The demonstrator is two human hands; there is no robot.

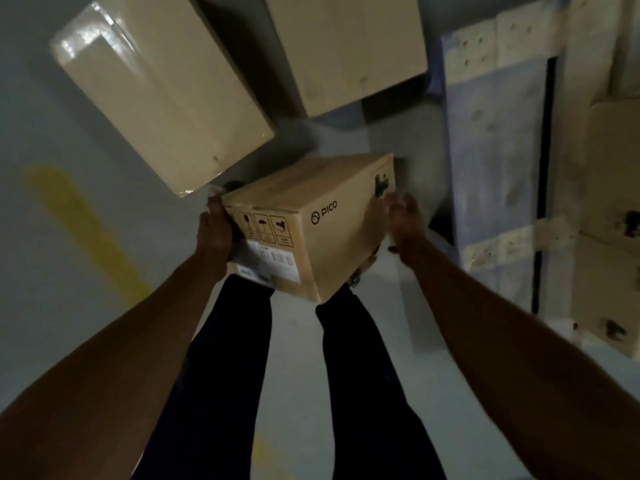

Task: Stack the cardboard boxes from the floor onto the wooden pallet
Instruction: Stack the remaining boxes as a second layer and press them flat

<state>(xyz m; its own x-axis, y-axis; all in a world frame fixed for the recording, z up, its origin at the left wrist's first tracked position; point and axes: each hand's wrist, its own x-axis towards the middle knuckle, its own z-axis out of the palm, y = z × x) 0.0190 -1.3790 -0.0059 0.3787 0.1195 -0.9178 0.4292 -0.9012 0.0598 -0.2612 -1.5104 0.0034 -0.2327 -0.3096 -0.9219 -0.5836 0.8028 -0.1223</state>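
We hold the PICO box (308, 230) clamped between left hand (216, 230) and right hand (403, 223); two boxes (162, 88) beyond remain floored, pallet (498, 161) rightward.

From my remote view, both forearms are bare, with no sleeves, watch or gloves showing down to the left hand (215, 233) and the right hand (404, 226). Below them, two legs (360, 375) wear dark, plain navy-black trousers, loosely cut, without visible markings.
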